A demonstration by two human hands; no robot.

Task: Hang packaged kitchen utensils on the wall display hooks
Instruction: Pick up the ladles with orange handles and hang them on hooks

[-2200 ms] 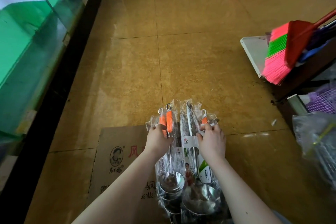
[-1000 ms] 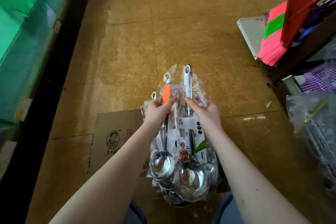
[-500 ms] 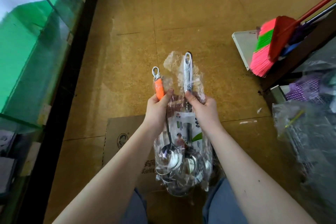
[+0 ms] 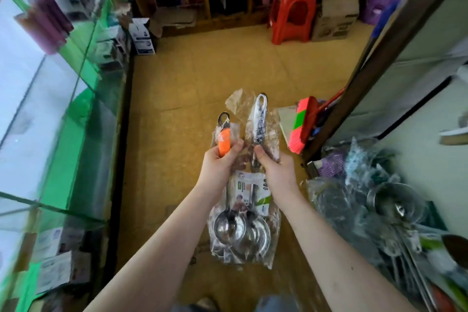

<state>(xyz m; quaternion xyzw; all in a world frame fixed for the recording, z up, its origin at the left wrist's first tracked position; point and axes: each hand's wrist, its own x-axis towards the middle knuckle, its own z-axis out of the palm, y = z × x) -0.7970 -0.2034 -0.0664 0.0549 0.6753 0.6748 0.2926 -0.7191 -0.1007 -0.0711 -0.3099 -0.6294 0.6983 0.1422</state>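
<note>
- left hand (image 4: pixel 217 167) gripped the orange-handled steel ladle in clear plastic wrap (image 4: pixel 224 143).
- right hand (image 4: pixel 276 172) pinched the all-steel wrapped ladle (image 4: pixel 259 119) (bowls hanging down).

Shiny steel ladles (image 4: pixel 241 232), crinkly clear plastic

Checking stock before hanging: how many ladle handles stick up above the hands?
2: an orange handle in the left hand, a steel handle in the right hand. More may be hidden in the plastic.

Counter (image 4: pixel 50 134) stands left, utensil heap (image 4: pixel 379 210) right, stool (image 4: pixel 293 7) far ahead.
</note>
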